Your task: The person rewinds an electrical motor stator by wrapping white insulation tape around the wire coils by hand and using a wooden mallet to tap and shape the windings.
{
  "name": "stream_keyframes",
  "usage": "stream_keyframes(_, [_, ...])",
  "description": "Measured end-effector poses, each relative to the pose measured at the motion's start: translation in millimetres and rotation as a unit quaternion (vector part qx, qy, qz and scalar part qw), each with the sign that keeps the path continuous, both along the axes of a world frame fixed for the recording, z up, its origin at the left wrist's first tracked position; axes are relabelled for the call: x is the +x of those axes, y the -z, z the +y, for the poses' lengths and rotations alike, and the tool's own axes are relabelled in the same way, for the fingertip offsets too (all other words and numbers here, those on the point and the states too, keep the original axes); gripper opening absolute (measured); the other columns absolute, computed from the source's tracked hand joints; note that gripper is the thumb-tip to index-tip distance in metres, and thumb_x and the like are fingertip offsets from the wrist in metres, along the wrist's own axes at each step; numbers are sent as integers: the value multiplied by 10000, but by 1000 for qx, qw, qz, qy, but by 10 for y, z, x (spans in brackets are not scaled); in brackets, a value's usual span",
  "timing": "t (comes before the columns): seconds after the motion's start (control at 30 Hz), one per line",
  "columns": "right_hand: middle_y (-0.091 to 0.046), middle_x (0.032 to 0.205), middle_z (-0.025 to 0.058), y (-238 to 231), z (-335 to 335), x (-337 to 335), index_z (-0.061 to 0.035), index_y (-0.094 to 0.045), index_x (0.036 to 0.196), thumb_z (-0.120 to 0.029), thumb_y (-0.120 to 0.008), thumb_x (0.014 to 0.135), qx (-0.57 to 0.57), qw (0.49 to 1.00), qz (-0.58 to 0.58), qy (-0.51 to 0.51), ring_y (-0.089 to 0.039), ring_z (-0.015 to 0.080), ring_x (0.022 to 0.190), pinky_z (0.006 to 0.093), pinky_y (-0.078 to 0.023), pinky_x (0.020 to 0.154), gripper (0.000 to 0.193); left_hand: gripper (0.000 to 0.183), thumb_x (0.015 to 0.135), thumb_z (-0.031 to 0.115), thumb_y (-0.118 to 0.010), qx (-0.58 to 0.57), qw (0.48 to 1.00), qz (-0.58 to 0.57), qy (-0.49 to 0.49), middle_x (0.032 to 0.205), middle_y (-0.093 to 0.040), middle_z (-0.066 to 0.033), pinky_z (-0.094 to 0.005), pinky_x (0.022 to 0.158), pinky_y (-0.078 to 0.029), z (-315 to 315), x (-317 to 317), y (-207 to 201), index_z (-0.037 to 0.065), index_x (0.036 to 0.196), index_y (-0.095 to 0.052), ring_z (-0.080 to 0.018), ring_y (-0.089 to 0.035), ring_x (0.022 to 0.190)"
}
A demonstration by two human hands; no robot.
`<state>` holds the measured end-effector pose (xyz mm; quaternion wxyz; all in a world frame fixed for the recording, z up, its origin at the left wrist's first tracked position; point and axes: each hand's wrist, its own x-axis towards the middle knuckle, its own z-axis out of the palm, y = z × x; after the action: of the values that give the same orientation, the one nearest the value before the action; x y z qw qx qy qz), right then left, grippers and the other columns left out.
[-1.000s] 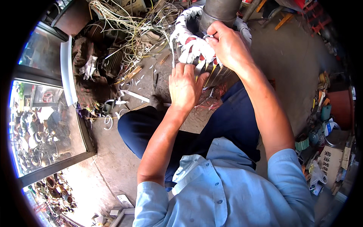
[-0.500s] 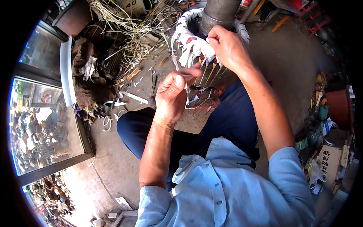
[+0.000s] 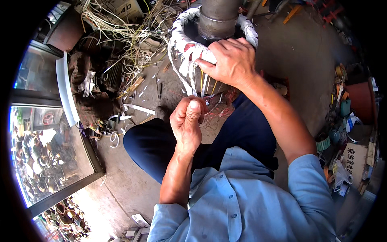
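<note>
A ring of motor windings (image 3: 182, 29), wrapped in white cloth tape, circles a thick grey metal cylinder (image 3: 217, 22). Red wire shows through gaps in the wrapping, and yellowish slats run down the side below. My right hand (image 3: 231, 60) grips the near right part of the ring, its thumb pressed against the wrapping and its fingers curled over the top. Lower and nearer to me, my left hand (image 3: 188, 115) is a fist with the thumb on top. White tape strips (image 3: 189, 82) run taut from the ring down into it; their ends are hidden inside the fist.
Tangled pale wires (image 3: 121, 30) lie at the far left beside a dark cloth heap (image 3: 82, 97). A glass-paned frame (image 3: 60, 193) stands at the left. Along the right are a cardboard box (image 3: 352, 161) and a reddish container (image 3: 358, 99). My bent knees flank the near floor.
My right hand has gone from a raised pinch to gripping the ring. My left hand has closed into a fist and drawn the tape down toward me. The view has shifted slightly.
</note>
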<state>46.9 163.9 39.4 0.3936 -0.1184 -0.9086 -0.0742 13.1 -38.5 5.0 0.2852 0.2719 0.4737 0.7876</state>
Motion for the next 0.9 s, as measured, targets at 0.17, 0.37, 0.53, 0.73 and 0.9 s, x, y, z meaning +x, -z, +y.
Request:
stream_keyframes(0.17, [-688,975,73,-33,56,146,-70,-689,959,-307,-821,767,-51,992,20,-114,-658,256,910,389,-495,826,332,375,1040,253,-604,-84,984,159,-17,789,-582,-54,-266,644,-391,3,-81,210,5,769,-527,-125,-470,699])
stream_keyframes(0.37, [-602,1253,190,923,944,1456,-5,-632,1208,-164,-666,940,-299,920,190,168,-593,359,1162,413,-485,992,313,290,981,139,-674,-109,963,245,-20,803,-610,-97,-325,693,-466,114,-114,345,-11,776,-534,-215,-555,725])
stream_keyframes(0.53, [-689,1131,257,2988,1464,3075,32,-613,1248,-243,-716,840,-431,787,-139,420,-660,438,1078,498,-543,917,503,295,982,141,-669,-123,965,230,-3,790,-591,-82,-332,695,-466,177,-9,347,5,764,-525,-226,-551,738])
stream_keyframes(0.73, [-687,1164,248,3901,1481,3575,-8,-613,1246,-386,-642,912,-536,700,-164,443,-665,440,1062,505,-543,888,506,297,1013,192,-637,-137,952,272,-13,863,-607,-88,-292,696,-456,72,31,348,-21,818,-568,-171,-536,768])
stream_keyframes(0.9, [-697,1115,258,4297,1779,3856,-5,-622,1221,-356,-629,924,-471,703,-166,506,-662,443,1058,514,-530,875,460,307,1001,204,-645,-143,948,284,-1,823,-589,-97,-344,694,-460,242,-9,346,-16,806,-554,-244,-548,748])
